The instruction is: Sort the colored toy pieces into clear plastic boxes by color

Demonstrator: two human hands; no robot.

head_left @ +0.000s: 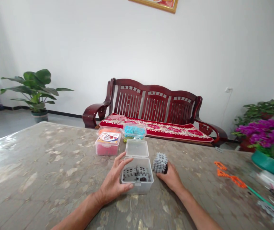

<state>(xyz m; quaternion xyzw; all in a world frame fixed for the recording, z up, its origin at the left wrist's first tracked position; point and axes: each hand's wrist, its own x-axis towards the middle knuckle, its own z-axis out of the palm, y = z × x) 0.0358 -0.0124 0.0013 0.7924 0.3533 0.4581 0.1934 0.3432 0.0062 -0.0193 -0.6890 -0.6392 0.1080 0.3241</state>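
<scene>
A clear plastic box with its lid flipped back stands in front of me. Grey plastic building pieces lie inside it. My left hand rests against the box's left side, fingers spread along the rim and thumb at the front. Just right of the box, my right hand grips a stack of grey building pieces. Its fingers are partly hidden behind the stack.
Behind the open box stand a box with pink contents and one with blue pieces. Orange pieces, a green rod and a flower pot are on the right. A wooden bench stands beyond the table.
</scene>
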